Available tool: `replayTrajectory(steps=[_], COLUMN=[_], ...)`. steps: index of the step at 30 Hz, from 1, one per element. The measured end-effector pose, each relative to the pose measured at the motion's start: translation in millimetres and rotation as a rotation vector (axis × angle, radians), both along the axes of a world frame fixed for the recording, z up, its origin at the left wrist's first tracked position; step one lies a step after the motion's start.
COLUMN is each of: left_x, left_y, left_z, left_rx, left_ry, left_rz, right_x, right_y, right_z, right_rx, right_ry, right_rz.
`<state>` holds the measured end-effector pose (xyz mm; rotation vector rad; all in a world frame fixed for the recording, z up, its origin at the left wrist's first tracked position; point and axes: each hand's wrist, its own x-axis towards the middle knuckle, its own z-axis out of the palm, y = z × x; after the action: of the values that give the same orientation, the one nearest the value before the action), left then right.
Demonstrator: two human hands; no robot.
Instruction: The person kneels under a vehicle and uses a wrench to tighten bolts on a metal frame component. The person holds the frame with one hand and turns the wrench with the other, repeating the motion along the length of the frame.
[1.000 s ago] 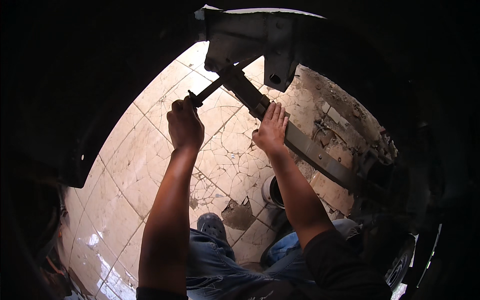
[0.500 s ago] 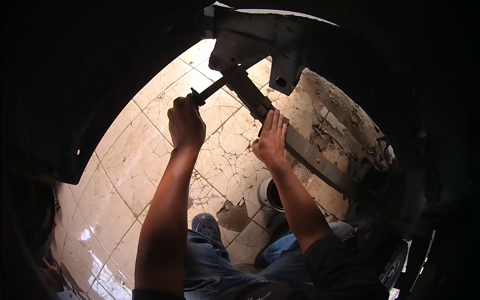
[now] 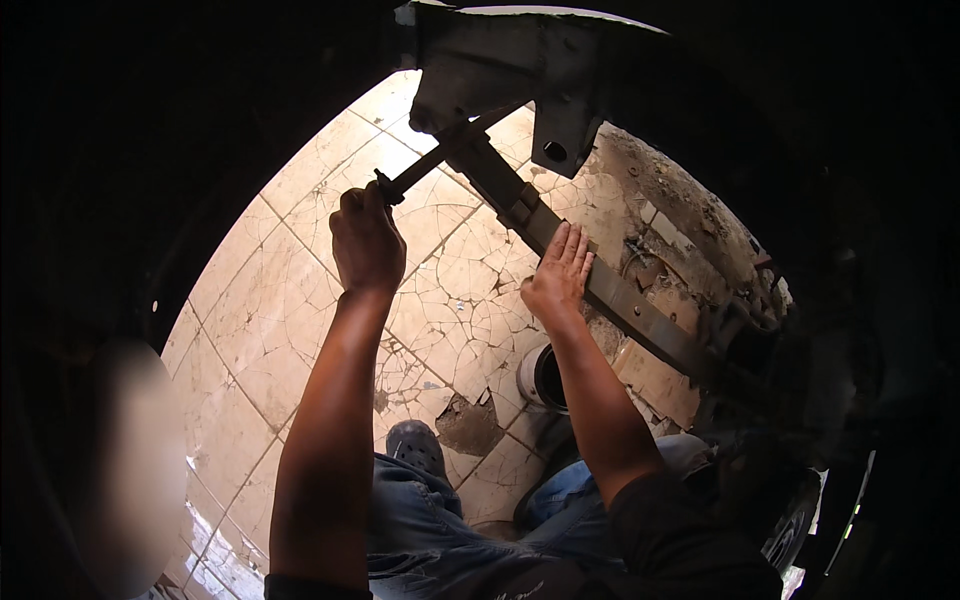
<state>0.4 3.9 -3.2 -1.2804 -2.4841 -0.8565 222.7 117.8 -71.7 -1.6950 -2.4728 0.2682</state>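
A long leaf spring (image 3: pixel 630 308) slants from the dark bracket (image 3: pixel 475 75) at the top down toward the lower right. My right hand (image 3: pixel 560 275) lies against it just below a metal clip (image 3: pixel 522 205), fingers stretched out over its top face, thumb on the near side. To the left, my left hand (image 3: pixel 368 240) is closed round the end of a dark metal bar (image 3: pixel 422 170) with a short crosspiece by my fingers. The bar's far end meets the spring's upper end under the bracket; shadow hides how they touch.
Dark vehicle bodywork surrounds the opening. Below is a cracked tile floor (image 3: pixel 290 300) with a broken hole (image 3: pixel 470 425). A round can (image 3: pixel 540 378) stands under my right forearm. Rubble (image 3: pixel 670 235) lies at right. A blurred pale shape (image 3: pixel 145 460) fills the lower left.
My right hand has slid a little down the leaf spring, away from the clip. A blurred pale shape has come in at the lower left. My left hand keeps its hold on the bar.
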Motion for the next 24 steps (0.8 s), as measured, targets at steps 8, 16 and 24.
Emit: replayTrajectory(steps=[8,16,24], left_x=[-3.1,-0.4,2.1], left_y=[-1.0,0.0,0.6], left_z=[-4.5,-1.4,-1.2], left_rx=[0.034,0.006,0.010], left_ry=[0.062,0.037,0.003], left_rz=[0.003,0.006,0.014], right_x=[-17.4,-38.7,0.5], right_y=[15.1,3.6,15.4], right_z=[-6.0,7.7,-0.6], right_rx=[0.031,0.028,-0.097], right_ry=[0.070,0.046,0.000], right_rz=[0.123,0.051,-0.134])
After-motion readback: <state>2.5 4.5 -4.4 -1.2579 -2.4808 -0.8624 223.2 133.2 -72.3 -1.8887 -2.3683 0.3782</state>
